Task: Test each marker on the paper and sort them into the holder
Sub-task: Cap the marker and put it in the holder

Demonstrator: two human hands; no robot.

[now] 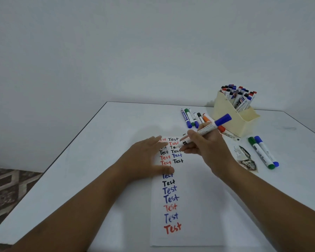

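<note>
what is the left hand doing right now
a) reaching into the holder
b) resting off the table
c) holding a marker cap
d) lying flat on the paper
d: the left hand lies with fingers spread flat on the paper, pressing it down, while the right hand holds the blue-capped marker with its tip at the written rows.

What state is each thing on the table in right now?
Left hand: flat, pressing the paper.
Right hand: gripping a marker, tip at the paper.
Holder: upright, full of markers.
Row of markers: lying capped.
Marker pair: lying capped.
</note>
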